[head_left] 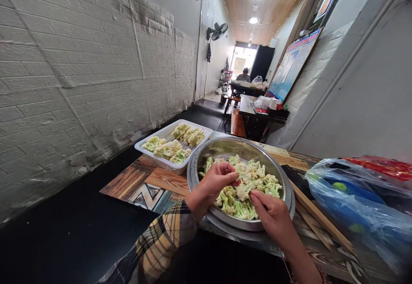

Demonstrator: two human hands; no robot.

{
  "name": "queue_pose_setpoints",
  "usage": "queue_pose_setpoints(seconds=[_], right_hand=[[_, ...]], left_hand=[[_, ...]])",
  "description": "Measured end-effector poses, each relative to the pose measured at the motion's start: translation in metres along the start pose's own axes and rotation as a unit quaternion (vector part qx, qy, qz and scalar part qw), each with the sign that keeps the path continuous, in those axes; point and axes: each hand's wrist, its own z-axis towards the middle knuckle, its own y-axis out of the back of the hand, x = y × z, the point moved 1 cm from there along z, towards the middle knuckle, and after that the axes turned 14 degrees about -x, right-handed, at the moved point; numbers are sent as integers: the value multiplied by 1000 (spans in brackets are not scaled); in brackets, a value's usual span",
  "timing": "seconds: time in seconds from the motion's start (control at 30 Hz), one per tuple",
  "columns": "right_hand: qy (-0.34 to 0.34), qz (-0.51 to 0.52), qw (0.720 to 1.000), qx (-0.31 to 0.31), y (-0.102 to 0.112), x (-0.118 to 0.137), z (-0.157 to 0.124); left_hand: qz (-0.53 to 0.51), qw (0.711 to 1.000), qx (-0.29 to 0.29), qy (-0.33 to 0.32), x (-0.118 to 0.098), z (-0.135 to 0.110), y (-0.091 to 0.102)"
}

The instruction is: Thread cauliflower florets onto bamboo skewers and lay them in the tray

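Note:
A large metal bowl (pixel 290 206) full of cut cauliflower (pixel 254 170) stands on the table before me. Over its near left side is my left hand (pixel 216 184), thumb and fingers pinched together; what they hold, if anything, is too small to make out. My right hand (pixel 273 216) is at the bowl's near right, its thumb and fingertips closed on a cauliflower floret (pixel 246 189). Behind and left of the bowl, a white plastic tray (pixel 161 162) carries cauliflower pieces on thin wooden skewers (pixel 193 146).
Wooden sticks (pixel 325 219) lie right of the bowl, beside a clear plastic bag (pixel 360 202) with blue and green inside. The wood-patterned tabletop (pixel 128 181) ends at my left. Farther back are another table (pixel 249 105), a bench (pixel 237 123) and a seated person (pixel 243 76).

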Motion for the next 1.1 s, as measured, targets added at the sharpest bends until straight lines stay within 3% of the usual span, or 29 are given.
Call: queue_pose_setpoints(seconds=[0.1,0.4,0.67,0.9,1.1], right_hand=[[15,-4,1000,5,2,1,1],[72,-47,995,-51,-3,3,-4],[102,-91,989,-56,-4,4,-7],[78,-117,987,-76,-8,12,-5],[44,-107,991,-61,-9,20,-4]], left_hand=[[-2,1000,22,2,1,0,1],[39,999,-2,-5,0,-1,-2],[56,998,40,1,4,-4,-5],[72,997,32,-19,-2,-10,-12],[111,989,89,-35,-4,-10,-11]])
